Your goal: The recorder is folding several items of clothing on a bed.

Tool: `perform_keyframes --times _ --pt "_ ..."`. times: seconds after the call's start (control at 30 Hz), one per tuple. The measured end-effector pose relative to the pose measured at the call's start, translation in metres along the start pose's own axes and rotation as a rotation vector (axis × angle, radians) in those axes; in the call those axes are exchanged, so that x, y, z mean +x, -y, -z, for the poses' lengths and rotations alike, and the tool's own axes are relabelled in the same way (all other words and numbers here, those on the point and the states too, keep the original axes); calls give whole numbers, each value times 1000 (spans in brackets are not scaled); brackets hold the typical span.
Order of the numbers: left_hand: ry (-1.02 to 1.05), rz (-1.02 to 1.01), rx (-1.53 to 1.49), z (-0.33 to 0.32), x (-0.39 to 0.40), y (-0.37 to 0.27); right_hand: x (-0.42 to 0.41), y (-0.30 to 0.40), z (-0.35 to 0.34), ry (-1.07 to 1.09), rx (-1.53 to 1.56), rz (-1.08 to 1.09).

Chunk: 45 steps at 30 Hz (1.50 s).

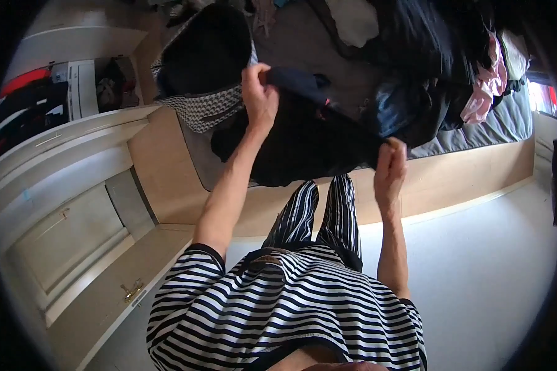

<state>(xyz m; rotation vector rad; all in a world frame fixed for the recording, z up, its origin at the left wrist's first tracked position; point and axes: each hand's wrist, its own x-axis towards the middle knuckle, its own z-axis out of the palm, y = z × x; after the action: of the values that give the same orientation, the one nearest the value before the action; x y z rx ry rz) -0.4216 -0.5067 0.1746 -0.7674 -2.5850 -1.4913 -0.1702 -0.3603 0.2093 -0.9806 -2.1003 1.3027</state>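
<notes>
A black garment hangs stretched between my two hands, over the front edge of the bed. My left hand grips its upper left part, beside a dark blue-grey section of cloth. My right hand pinches the far right end, lower and nearer to me. Small red spots show near the middle of the garment's top edge. Just left of my left hand, a houndstooth-patterned fabric bag or bin with a dark inside stands open on the bed.
The bed's grey mattress cover carries piled dark clothes, a pink garment and a whitish cloth. A wooden bed panel runs before my legs. At left are an open door with a brass handle and shelves of folded clothes.
</notes>
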Motion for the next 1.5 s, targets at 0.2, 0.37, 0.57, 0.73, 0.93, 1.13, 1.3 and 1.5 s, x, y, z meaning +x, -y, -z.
perform_keyframes --times 0.2,0.37,0.57,0.73,0.93,1.13,1.3,1.5 --pt "-166 1075 -980 76 -70 -9 -72 53 -11 586 135 -76" --pt "-141 1105 -974 127 -134 -14 -112 68 -26 1128 137 147" --pt "246 719 -727 151 -161 -12 -64 78 -92 1236 218 244" --pt "441 750 -619 164 -157 -35 -32 93 -126 1314 218 84" --pt "442 754 -716 168 -164 -51 -33 83 -138 1243 371 92" --pt "250 511 -119 151 -170 -47 -45 79 -126 1271 347 -54" --pt "126 484 -133 155 -157 -63 -60 9 -98 1130 -75 257" --pt "32 566 -174 174 -170 -49 -52 -20 -73 948 48 307"
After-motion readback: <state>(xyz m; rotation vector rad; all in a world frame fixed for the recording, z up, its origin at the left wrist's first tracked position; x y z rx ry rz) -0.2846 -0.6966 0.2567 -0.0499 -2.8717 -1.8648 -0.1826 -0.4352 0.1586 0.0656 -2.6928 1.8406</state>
